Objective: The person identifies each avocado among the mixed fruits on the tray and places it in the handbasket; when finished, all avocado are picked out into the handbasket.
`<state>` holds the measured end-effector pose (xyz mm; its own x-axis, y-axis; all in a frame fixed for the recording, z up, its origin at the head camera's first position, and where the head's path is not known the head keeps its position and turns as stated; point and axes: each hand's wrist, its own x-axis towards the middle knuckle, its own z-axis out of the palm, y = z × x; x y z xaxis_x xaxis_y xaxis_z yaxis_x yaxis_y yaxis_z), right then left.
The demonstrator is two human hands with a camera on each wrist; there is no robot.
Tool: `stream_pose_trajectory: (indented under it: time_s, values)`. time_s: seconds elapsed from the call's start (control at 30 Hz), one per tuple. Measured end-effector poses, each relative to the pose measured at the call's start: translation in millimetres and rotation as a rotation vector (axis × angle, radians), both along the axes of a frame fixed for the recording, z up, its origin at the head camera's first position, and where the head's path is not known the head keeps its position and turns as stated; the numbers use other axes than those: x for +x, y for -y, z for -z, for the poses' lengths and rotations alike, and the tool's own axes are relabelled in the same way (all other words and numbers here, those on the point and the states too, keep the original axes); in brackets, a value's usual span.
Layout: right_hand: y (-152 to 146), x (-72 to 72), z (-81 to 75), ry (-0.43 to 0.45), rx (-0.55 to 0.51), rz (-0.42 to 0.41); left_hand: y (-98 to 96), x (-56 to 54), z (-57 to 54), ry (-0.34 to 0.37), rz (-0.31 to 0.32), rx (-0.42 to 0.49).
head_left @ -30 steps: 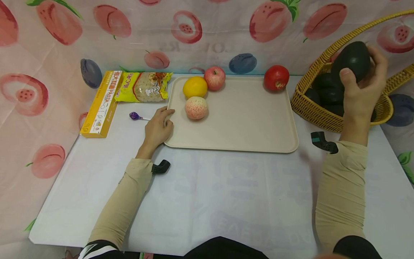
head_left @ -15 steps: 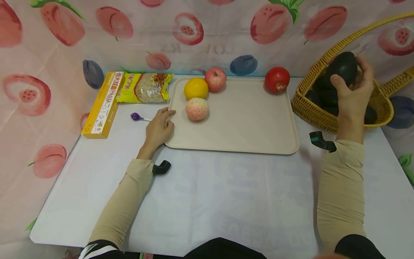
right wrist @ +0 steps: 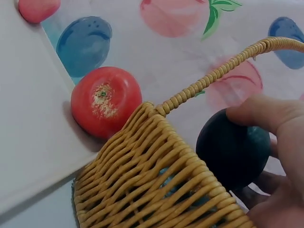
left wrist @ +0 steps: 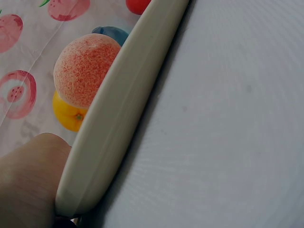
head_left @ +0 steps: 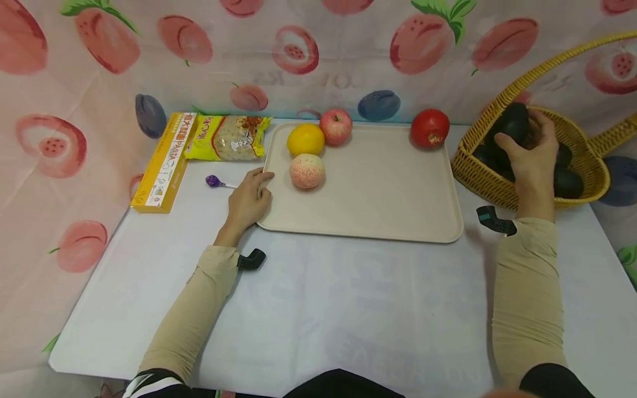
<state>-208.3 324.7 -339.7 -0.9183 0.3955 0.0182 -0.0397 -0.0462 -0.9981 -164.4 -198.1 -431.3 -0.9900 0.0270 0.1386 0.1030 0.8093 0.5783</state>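
Note:
In the head view my right hand (head_left: 536,166) grips a dark green avocado (head_left: 513,122) inside the wicker basket (head_left: 490,185), where several more avocados (head_left: 567,182) lie. The right wrist view shows thumb and fingers around the avocado (right wrist: 232,148), just behind the basket's woven rim (right wrist: 164,156). My left hand (head_left: 247,203) holds the left rim of the beige tray (head_left: 383,210); some of its fingers are hidden. On the tray sit a yellow citrus fruit (head_left: 306,140), a speckled peach (head_left: 307,171), a red apple (head_left: 335,126) and, at the far right corner, a tomato (head_left: 429,129).
Left of the tray lie a yellow pasta box (head_left: 164,163), a yellow food packet (head_left: 229,138) and a purple lollipop (head_left: 214,181). The basket's tall handle (head_left: 542,63) arches beside my right hand. A fruit-print cloth (head_left: 209,72) hangs behind the white table (head_left: 358,309).
My right hand has lowered the avocado into the basket, moving down and slightly left. My left hand stays at the tray's rim. The head view has shifted slightly.

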Motion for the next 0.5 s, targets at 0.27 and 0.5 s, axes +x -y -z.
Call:
stream_pose_trajectory:
  time_s: [0.27, 0.5]
  values:
    - [-5, -16.4, -2.4, 0.178, 0.330, 0.019, 0.1, 1.3, -0.8, -0.015, -0.008, -0.002]
    - [-1, -26.1, 3.6, 0.242, 0.620, 0.116, -0.8, 1.6, -0.8, -0.013, -0.002, 0.002]
